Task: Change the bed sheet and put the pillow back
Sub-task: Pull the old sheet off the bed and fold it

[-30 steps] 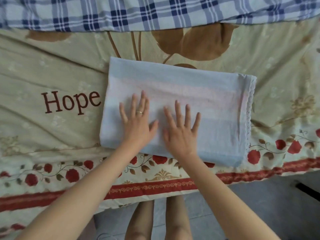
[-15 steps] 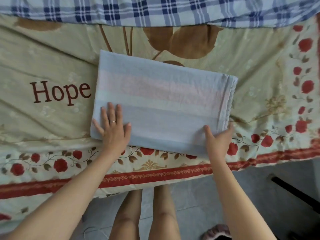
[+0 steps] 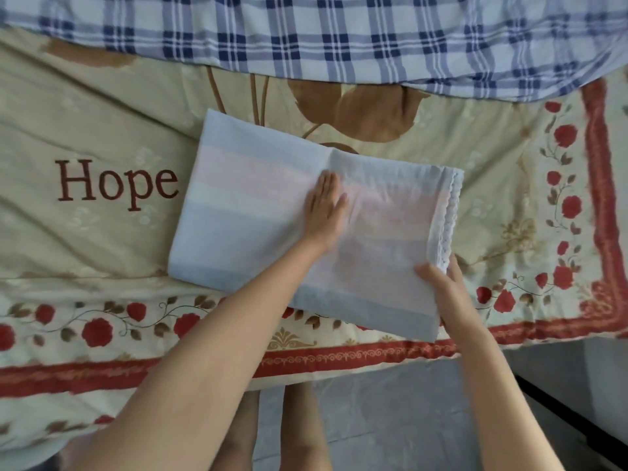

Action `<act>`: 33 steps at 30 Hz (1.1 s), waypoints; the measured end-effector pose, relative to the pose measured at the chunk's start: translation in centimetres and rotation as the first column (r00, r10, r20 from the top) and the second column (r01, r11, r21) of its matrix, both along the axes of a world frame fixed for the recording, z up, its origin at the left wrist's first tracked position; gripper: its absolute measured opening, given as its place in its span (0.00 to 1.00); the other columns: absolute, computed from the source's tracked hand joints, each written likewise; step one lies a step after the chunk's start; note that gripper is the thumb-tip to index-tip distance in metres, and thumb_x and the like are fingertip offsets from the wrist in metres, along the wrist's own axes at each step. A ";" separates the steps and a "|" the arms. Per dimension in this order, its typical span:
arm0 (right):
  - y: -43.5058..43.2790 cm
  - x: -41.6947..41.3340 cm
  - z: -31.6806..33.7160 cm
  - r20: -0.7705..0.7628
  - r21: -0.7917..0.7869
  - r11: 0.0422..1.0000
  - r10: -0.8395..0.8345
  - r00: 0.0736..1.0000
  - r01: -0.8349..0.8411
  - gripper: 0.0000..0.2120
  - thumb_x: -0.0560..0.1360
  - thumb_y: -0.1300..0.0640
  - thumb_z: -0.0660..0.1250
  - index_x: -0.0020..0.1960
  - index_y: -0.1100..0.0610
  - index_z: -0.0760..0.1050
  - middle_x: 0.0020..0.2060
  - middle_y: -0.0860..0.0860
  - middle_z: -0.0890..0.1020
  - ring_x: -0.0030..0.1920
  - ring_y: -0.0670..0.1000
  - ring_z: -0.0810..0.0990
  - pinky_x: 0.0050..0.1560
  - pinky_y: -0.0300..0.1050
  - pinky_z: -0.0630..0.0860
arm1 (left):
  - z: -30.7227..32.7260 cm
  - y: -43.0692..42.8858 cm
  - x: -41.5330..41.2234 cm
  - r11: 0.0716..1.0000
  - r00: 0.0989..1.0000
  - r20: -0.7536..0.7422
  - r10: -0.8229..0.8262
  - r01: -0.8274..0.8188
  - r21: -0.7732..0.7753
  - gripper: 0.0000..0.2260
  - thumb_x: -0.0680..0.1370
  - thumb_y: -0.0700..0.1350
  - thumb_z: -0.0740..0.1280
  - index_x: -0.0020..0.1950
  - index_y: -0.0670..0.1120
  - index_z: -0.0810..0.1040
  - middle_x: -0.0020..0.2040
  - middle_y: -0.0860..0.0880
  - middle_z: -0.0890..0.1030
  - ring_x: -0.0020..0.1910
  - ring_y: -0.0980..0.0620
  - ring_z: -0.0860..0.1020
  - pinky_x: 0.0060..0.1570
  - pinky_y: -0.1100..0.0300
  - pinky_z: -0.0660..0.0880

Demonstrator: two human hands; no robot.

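Only one readable bit is showing up here: the word "Hope" (image 3: 117, 183), sitting in dark red serif letters (capital H, the rest lowercase). It's standing printed on the pale beige fabric bed sheet with brown leaves and a red rose border (image 3: 85, 107), lying over on the sheet's left side and reading upright to the camera.

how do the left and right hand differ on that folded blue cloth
The left hand lies flat, fingers straight, on the middle of the folded blue cloth; the right hand pinches its lace-trimmed right edge, thumb on top. The left hand sits farther up the bed than the right hand. Both touch the same cloth.
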State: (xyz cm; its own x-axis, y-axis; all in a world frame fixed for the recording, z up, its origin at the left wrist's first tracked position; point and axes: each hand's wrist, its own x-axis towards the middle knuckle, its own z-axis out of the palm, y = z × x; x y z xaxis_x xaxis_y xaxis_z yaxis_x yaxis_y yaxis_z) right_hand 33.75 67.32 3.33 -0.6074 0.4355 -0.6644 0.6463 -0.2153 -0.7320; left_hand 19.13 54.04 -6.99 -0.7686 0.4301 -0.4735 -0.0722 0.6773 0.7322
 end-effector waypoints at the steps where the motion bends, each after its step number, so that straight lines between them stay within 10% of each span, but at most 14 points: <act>1: -0.7 -0.2 0.8 -0.009 0.009 1.000 0.012 1.000 -0.012 0.22 0.75 0.64 0.65 0.63 0.44 0.67 0.52 0.46 0.80 0.45 0.43 0.82 0.38 0.35 0.77 | 0.1 -1.4 1.9 0.999 0.998 0.066 -0.024 0.021 0.047 0.23 0.83 0.48 0.44 0.78 0.44 0.46 0.78 0.48 0.45 0.77 0.54 0.43 0.70 0.65 0.37; 6: -7.4 -3.7 4.3 -0.047 0.202 0.966 0.176 0.983 -0.163 0.26 0.68 0.57 0.68 0.64 0.50 0.64 0.42 0.38 0.80 0.43 0.39 0.80 0.44 0.47 0.80 | 4.2 -9.7 8.5 0.967 0.929 0.350 0.118 -0.188 0.174 0.11 0.83 0.55 0.53 0.63 0.62 0.70 0.59 0.67 0.74 0.59 0.66 0.73 0.56 0.70 0.72; 9: -13.1 -7.8 5.8 0.083 0.461 0.823 0.333 0.939 -0.332 0.35 0.71 0.55 0.67 0.72 0.60 0.54 0.29 0.46 0.74 0.28 0.43 0.75 0.27 0.39 0.71 | 4.3 -14.7 8.3 0.919 0.748 0.636 0.188 -0.363 0.155 0.08 0.83 0.52 0.55 0.56 0.56 0.73 0.57 0.50 0.79 0.47 0.60 0.78 0.44 0.65 0.77; 12: -20.1 -12.2 5.3 0.149 0.573 0.666 0.488 0.860 -0.478 0.43 0.74 0.52 0.63 0.77 0.58 0.37 0.34 0.52 0.78 0.32 0.53 0.77 0.31 0.45 0.71 | 6.1 -18.7 5.0 0.786 0.603 0.681 0.416 -0.615 0.064 0.14 0.84 0.41 0.52 0.63 0.40 0.73 0.55 0.29 0.74 0.46 0.47 0.80 0.43 0.60 0.77; 14: -24.4 -14.9 2.6 0.135 0.390 0.696 0.605 0.785 -0.603 0.43 0.76 0.50 0.61 0.77 0.54 0.33 0.47 0.53 0.80 0.44 0.56 0.79 0.44 0.50 0.76 | 7.3 -22.5 2.5 0.631 0.528 0.644 0.554 -0.770 0.088 0.14 0.84 0.45 0.53 0.54 0.45 0.78 0.47 0.37 0.77 0.41 0.57 0.82 0.36 0.68 0.76; 17: -28.2 -15.9 -1.9 0.036 -0.045 0.766 0.642 0.766 -0.641 0.45 0.75 0.50 0.63 0.77 0.56 0.32 0.68 0.56 0.62 0.68 0.54 0.64 0.70 0.52 0.63 | 6.3 -26.3 -0.6 0.508 0.403 0.722 0.562 -0.857 0.084 0.29 0.77 0.67 0.51 0.56 0.47 0.80 0.57 0.43 0.80 0.58 0.47 0.79 0.55 0.50 0.75; 22: -24.3 -10.2 -4.5 -0.039 0.452 0.823 0.404 0.914 -0.345 0.35 0.75 0.58 0.61 0.77 0.46 0.49 0.74 0.48 0.54 0.71 0.47 0.59 0.69 0.49 0.65 | 4.1 -26.6 -2.1 0.781 0.738 0.361 0.570 -0.623 0.041 0.22 0.76 0.50 0.68 0.68 0.51 0.66 0.58 0.56 0.73 0.57 0.56 0.73 0.56 0.54 0.69; 29: -16.7 -7.3 -5.9 0.226 0.439 0.822 0.288 0.930 -0.362 0.37 0.78 0.49 0.64 0.78 0.51 0.46 0.77 0.52 0.49 0.75 0.57 0.55 0.70 0.61 0.63 | 4.3 -27.1 -0.1 0.832 0.828 0.217 0.516 -0.545 0.100 0.13 0.72 0.45 0.73 0.50 0.51 0.71 0.51 0.50 0.77 0.46 0.53 0.76 0.40 0.63 0.71; 33: -16.1 -13.1 -4.9 0.168 0.693 0.548 0.510 0.843 -0.469 0.37 0.77 0.47 0.65 0.78 0.49 0.47 0.77 0.54 0.50 0.76 0.57 0.50 0.72 0.64 0.56 | 3.9 -26.9 1.9 0.718 0.760 0.444 0.475 -0.626 0.304 0.09 0.74 0.39 0.71 0.43 0.48 0.72 0.40 0.54 0.78 0.39 0.57 0.75 0.39 0.67 0.70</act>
State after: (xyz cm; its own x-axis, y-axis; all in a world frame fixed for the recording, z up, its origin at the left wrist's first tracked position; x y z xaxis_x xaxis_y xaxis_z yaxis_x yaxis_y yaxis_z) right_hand 20.61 51.20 -1.61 -0.8903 0.3692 -0.2665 0.4549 0.6974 -0.5538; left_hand 21.01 27.11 -3.08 -0.7710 0.1851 -0.6093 -0.6062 0.0795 0.7913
